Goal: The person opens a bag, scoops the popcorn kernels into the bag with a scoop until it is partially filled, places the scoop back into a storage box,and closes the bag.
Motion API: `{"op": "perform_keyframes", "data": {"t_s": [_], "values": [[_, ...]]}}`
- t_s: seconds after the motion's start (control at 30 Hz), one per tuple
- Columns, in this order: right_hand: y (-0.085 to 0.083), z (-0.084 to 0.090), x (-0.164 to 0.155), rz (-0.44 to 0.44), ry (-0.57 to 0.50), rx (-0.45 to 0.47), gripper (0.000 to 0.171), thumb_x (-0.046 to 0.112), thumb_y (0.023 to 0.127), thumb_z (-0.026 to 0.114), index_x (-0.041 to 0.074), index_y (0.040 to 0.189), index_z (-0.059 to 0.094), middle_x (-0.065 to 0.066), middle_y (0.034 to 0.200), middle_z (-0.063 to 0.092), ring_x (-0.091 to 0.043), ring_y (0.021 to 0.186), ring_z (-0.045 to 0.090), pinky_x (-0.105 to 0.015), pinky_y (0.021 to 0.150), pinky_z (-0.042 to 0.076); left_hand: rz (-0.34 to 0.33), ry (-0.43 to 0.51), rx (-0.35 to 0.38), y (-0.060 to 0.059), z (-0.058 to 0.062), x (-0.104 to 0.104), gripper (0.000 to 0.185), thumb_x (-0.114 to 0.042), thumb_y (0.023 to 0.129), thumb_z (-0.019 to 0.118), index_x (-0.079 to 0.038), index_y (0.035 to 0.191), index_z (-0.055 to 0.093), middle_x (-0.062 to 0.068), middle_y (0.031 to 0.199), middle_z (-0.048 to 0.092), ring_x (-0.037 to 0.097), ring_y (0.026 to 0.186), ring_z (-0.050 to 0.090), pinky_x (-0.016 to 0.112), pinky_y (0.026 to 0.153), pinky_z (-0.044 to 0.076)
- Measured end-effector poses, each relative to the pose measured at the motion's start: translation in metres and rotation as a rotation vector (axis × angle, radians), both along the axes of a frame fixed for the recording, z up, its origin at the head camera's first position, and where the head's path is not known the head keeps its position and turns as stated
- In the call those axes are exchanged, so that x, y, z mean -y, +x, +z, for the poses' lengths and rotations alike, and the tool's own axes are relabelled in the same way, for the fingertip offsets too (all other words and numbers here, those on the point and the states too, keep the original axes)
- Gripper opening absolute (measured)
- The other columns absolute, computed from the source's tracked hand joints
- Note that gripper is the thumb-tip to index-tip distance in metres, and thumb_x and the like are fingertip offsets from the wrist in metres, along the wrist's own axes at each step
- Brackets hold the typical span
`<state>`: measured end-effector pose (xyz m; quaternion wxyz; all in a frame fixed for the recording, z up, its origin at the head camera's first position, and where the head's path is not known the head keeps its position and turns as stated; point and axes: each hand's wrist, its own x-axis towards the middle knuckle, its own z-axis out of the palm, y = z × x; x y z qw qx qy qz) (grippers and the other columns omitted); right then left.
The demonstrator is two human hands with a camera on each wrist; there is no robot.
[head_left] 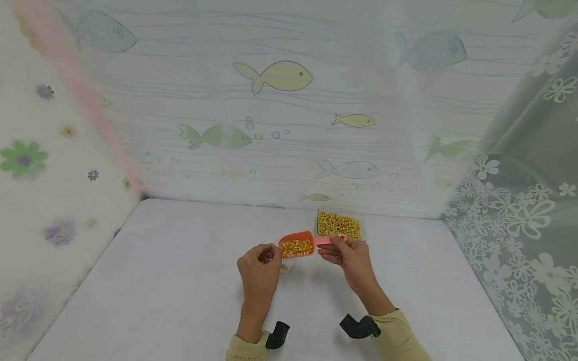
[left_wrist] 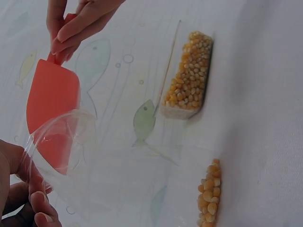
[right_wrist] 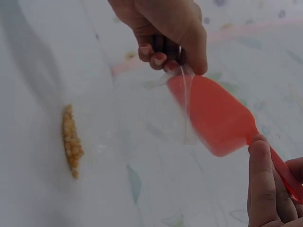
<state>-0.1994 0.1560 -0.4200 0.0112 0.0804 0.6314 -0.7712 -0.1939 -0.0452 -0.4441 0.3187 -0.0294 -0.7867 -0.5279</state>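
At the left, the left hand (head_left: pixel 259 271) hovers just above the white table (head_left: pixel 158 281), its fingers (left_wrist: pixel 35 198) curled and pinching the rim of a clear plastic bag (left_wrist: pixel 61 137). The pinch seems meant to hold the bag's mouth open, tilted toward the scoop. A few kernels show beneath this hand in the head view.

Just to the right, touching the bag's edge, is an orange scoop (head_left: pixel 296 245) heaped with corn kernels (head_left: pixel 297 246). Its front lip sits at the bag's mouth, and it is held roughly level, which keeps the load from spilling.

Further right, the right hand (head_left: pixel 349 258) grips the scoop's thin handle (right_wrist: pixel 284 172), thumb pressed on top and fingers curled underneath, a narrow, firm hold suited to steering it.

Just beyond that hand, on the far side of the table, stands a clear tray (head_left: pixel 339 224) full of corn, close enough for easy reach. A fish-patterned curtain (head_left: pixel 280 75) hangs behind it.
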Motion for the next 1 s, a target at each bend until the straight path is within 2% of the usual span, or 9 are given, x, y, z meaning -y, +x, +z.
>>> {"op": "perform_keyframes", "data": {"t_s": [0.23,0.5,0.6,0.83,1.0], "values": [[-0.002,0.013,0.011,-0.023,0.139,-0.097,0.029,0.012,0.102,0.06,-0.015,0.109,0.066,-0.014,0.089,0.077,-0.017,0.075,0.076,-0.032,0.073,0.061,-0.015,0.018,-0.011,-0.01,0.0,0.003,0.007,0.007,0.081,0.072,0.002,0.078,0.075,0.004,0.061,0.062,0.009,0.054,0.052,0.021,0.049,0.046],[-0.006,0.021,0.021,-0.045,0.236,-0.153,0.024,0.01,0.101,0.062,-0.012,0.106,0.07,-0.022,0.093,0.076,-0.019,0.075,0.076,-0.032,0.072,0.061,-0.026,0.02,-0.006,-0.02,-0.001,0.007,0.006,0.007,0.081,0.072,0.003,0.078,0.075,0.004,0.061,0.062,0.01,0.054,0.051,0.02,0.049,0.045],[-0.004,0.022,0.022,-0.04,0.264,-0.196,0.023,0.01,0.1,0.063,-0.011,0.106,0.071,-0.023,0.093,0.076,-0.023,0.076,0.077,-0.032,0.072,0.061,-0.025,0.017,-0.013,-0.02,-0.001,0.007,0.006,0.007,0.081,0.072,0.002,0.077,0.075,0.004,0.061,0.061,0.01,0.054,0.051,0.02,0.049,0.046],[0.001,0.025,0.025,-0.027,0.307,-0.285,0.022,0.009,0.099,0.065,-0.011,0.104,0.072,-0.025,0.092,0.075,-0.019,0.074,0.076,-0.032,0.072,0.061,-0.023,0.032,-0.022,-0.02,-0.001,0.007,0.01,0.008,0.08,0.07,0.0,0.075,0.074,0.003,0.06,0.061,0.01,0.053,0.051,0.021,0.05,0.045],[0.001,0.024,0.026,-0.027,0.316,-0.305,0.021,0.009,0.099,0.066,-0.011,0.103,0.072,-0.025,0.091,0.075,-0.028,0.076,0.076,-0.032,0.071,0.061,-0.018,0.034,-0.028,-0.019,-0.001,0.006,0.011,0.009,0.08,0.07,0.0,0.074,0.075,0.003,0.06,0.061,0.01,0.053,0.051,0.019,0.051,0.045]]}}
